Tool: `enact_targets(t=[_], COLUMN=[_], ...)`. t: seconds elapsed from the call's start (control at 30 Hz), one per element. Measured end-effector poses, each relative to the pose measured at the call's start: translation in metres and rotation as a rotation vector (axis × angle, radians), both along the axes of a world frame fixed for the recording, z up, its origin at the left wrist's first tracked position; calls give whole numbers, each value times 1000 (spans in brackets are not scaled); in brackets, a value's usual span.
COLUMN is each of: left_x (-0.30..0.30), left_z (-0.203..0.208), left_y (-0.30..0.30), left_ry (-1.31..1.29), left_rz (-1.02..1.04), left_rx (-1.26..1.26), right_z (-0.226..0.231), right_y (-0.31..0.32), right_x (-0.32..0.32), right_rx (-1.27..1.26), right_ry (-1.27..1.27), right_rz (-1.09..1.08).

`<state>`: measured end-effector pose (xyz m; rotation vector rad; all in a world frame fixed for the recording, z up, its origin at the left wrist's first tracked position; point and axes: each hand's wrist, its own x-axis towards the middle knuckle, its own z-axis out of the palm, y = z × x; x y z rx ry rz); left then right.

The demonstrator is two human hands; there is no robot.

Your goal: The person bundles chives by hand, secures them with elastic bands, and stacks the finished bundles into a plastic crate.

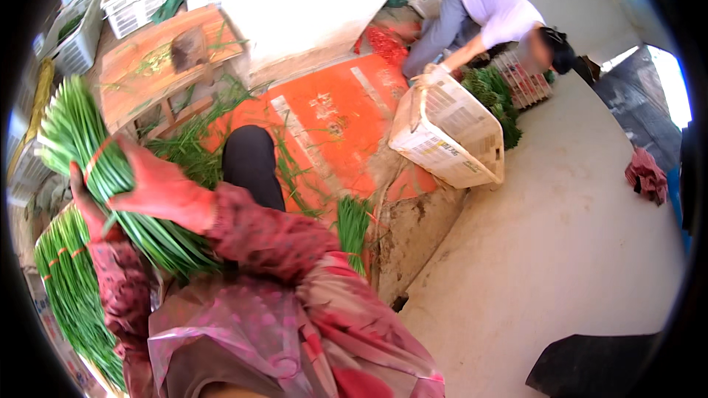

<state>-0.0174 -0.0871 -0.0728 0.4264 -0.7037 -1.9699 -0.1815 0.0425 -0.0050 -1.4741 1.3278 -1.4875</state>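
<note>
Both my hands grip one thick bunch of chives (pixel 82 121), tilted with its pale ends up and its green tips down toward my lap. An orange-red band circles the bunch. My right hand (pixel 164 188), reddish and blurred, is closed over its near side. On the other side my left hand (pixel 94 212) is closed round it, partly hidden by the stalks. Below my left forearm, more banded chives (pixel 70 280) lie stacked. Beyond my right sleeve another small bunch (pixel 354 225) rests on the floor.
A low wooden table (pixel 166 59) with scraps stands ahead. Loose leaves litter an orange mat (pixel 324 129). Far right, a bending person (pixel 494 11) holds a tilted white crate (pixel 435 133) beside more greens (pixel 490 99). White crates (pixel 140 0) stand far left; a pale pillar (pixel 310 15) rises centrally.
</note>
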Motion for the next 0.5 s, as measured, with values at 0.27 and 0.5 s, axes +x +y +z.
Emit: enact_targets(t=[0.27, 0.5], left_x=[-66, -82], left_z=[25, -37], left_y=[-72, -73], left_ry=[148, 506], left_rz=[17, -59], left_rx=[131, 304], right_z=[-112, -61], right_y=[128, 98], right_x=[-92, -71], right_rx=[738, 584], right_ry=[-324, -351], right_rz=[88, -31])
